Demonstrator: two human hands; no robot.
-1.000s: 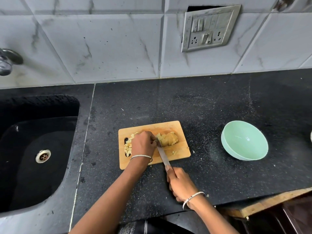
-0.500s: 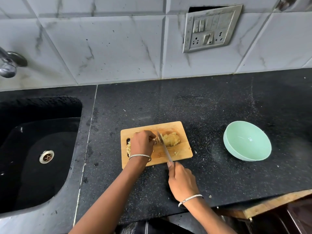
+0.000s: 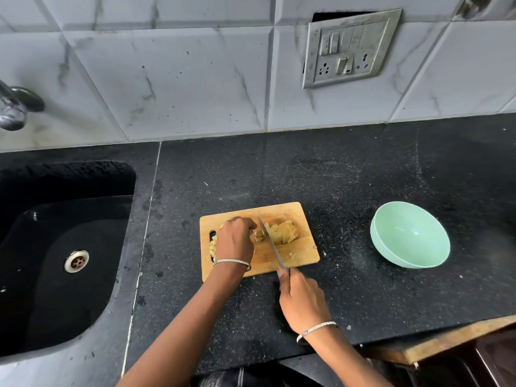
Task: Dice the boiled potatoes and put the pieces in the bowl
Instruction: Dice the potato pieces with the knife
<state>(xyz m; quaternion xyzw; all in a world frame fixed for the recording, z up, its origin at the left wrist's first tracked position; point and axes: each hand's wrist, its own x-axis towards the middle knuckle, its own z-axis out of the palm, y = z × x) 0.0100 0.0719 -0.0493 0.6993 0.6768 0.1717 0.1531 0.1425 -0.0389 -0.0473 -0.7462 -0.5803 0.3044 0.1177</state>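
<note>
- The black speckled countertop (image 3: 335, 177) runs under a marbled tile wall, with a dark sink (image 3: 55, 275) to the left. There is room to work, so nothing needs shifting.
- The wooden cutting board (image 3: 305, 254) lies flat in the middle. It looks light, so I judge it should be kept from sliding under each stroke.
- The pale green bowl (image 3: 410, 236) sits well apart to the right, holding nothing. Transfer comes later.
- The left hand (image 3: 234, 241) arches over the board's left half, fingers curled under and tips hidden. Whether they grip the potato or only press on it, I cannot tell. The knuckles should stay ahead of the fingertips.
- The right hand (image 3: 303, 300) is wrapped round the knife's handle, forefinger along the spine.
- The potato (image 3: 284, 233), partly sliced, lies right of the blade. Being boiled, it probably crumbles, so light, straight cuts suit it.
- The knife (image 3: 272, 247) crosses the board diagonally, just beside the left knuckles.
- The diced pieces (image 3: 212, 245) lie at the board's left edge.
</note>
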